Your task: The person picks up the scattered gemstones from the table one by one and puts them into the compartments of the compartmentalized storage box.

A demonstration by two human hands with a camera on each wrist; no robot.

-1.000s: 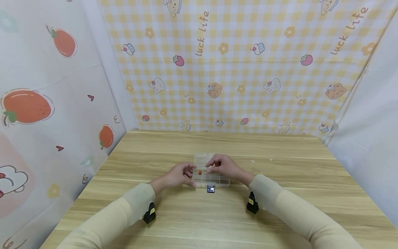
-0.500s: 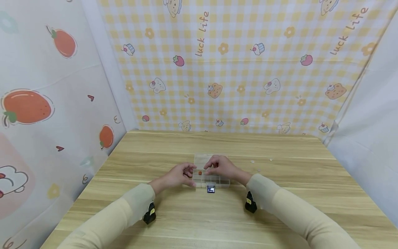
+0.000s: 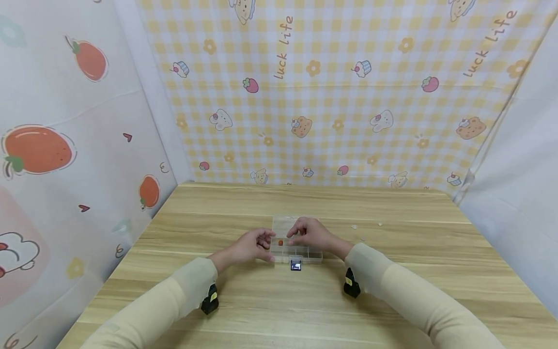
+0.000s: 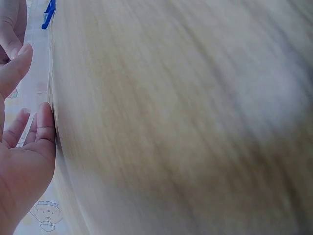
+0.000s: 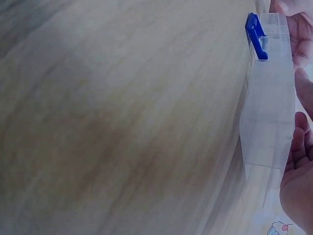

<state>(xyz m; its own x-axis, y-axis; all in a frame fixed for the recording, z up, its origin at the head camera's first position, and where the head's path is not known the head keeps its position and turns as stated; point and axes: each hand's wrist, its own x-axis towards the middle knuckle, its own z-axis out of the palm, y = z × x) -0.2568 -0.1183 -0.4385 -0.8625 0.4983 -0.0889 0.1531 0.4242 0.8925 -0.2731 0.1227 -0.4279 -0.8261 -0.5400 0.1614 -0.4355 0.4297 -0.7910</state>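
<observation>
A clear plastic compartment box (image 3: pixel 302 260) lies on the table with its lid (image 3: pixel 283 223) open toward the back and a blue latch (image 3: pixel 295 265) at its front. One small orange-red piece (image 3: pixel 281 243) sits in the back left compartment. My left hand (image 3: pixel 250 245) holds the box's left end, thumb at the front corner and fingers at the back. Over the back row hangs my right hand (image 3: pixel 312 233), thumb and index fingertips bent down close to the compartments. Whether those fingertips pinch something small, I cannot tell. The right hand covers the back right compartments.
Several tiny clear bits, such as the pale piece (image 3: pixel 354 227), lie on the wooden table (image 3: pixel 244 310) right of the box. A checked cloth (image 3: pixel 331 106) hangs behind the table, with patterned sheeting on the left.
My right hand has shifted slightly left and down toward the back compartments, then stayed nearly still. The left hand and the box have not moved.
</observation>
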